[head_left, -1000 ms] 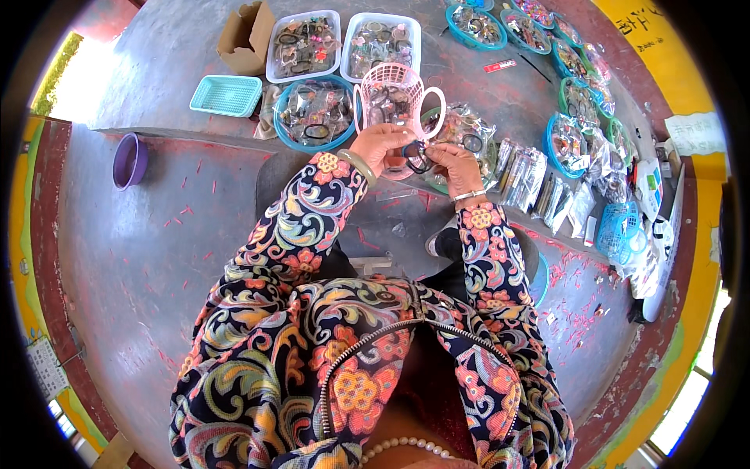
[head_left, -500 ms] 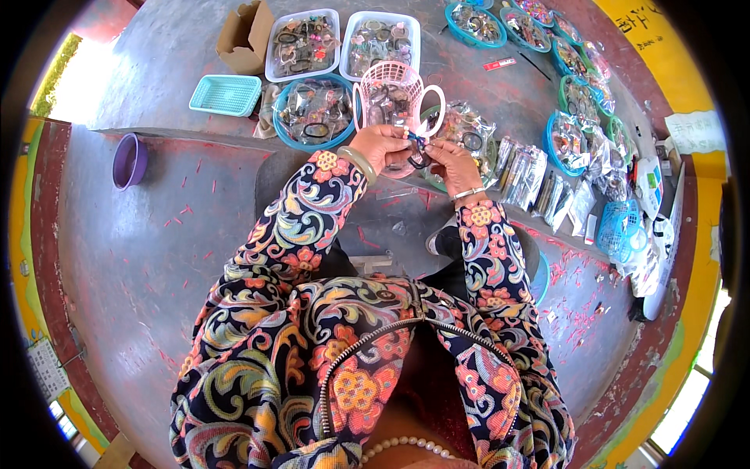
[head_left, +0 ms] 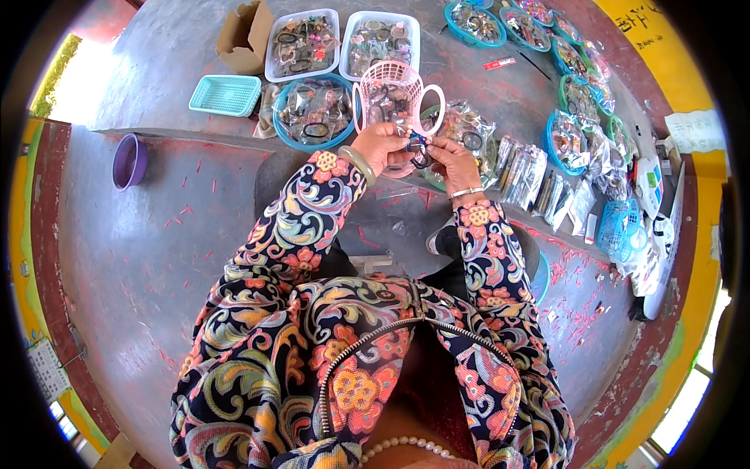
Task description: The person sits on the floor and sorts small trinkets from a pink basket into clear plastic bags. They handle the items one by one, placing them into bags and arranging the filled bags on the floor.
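Between my two hands is a small dark hair tie (head_left: pixel 420 150) with a blue part, held in front of a pink basket. My left hand (head_left: pixel 379 146) pinches its left side, fingers closed. On the other side, the fingertips of my right hand (head_left: pixel 453 165) are closed on it too. The pink basket (head_left: pixel 393 74) has two loop handles and contains small wrapped items; my hands hide its near part. A round blue basket (head_left: pixel 285 139) of bagged dark bands stands left of it. Bagged accessories (head_left: pixel 473 125) in a green basket lie to the right, partly behind my right hand.
Two white trays (head_left: pixel 344 48) of bagged pieces stand at the back, beside an open cardboard box (head_left: pixel 244 37). An empty turquoise tray (head_left: pixel 225 95) sits left. Silvery packets (head_left: pixel 522 173) and several filled baskets line the right. A purple basin (head_left: pixel 130 161) is on the lower floor.
My fingers have shifted slightly around the hair tie, and its dark loop has turned a little. Both arms stay in nearly the same place.
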### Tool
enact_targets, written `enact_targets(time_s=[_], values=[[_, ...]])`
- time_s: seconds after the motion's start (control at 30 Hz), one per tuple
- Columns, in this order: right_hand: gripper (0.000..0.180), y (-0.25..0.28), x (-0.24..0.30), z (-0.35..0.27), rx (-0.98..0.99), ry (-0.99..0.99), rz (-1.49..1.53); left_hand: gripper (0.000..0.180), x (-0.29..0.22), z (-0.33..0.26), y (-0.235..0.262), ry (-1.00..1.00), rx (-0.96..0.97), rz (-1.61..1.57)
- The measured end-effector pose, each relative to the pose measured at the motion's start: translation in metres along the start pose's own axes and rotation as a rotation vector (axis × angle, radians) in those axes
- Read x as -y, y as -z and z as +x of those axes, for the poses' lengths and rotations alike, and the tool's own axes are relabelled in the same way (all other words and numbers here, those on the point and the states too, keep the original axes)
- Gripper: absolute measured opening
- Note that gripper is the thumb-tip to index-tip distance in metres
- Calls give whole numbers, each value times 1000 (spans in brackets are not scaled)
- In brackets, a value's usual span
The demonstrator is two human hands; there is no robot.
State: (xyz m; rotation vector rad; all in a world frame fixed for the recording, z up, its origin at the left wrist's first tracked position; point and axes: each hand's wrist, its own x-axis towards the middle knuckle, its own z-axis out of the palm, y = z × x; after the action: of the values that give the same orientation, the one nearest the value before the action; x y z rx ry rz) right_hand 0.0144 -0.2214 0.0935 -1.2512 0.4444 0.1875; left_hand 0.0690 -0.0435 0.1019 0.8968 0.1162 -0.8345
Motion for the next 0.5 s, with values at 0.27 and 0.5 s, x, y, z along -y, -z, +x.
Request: enact_targets(time_s=[0.27, 0.5], values=[[14, -7, 4, -3, -15, -8, 19, 15, 4, 5, 5, 19, -100, -76], [12, -4, -2, 1, 34, 1, 37, 10, 3, 4, 3, -28, -94, -92]])
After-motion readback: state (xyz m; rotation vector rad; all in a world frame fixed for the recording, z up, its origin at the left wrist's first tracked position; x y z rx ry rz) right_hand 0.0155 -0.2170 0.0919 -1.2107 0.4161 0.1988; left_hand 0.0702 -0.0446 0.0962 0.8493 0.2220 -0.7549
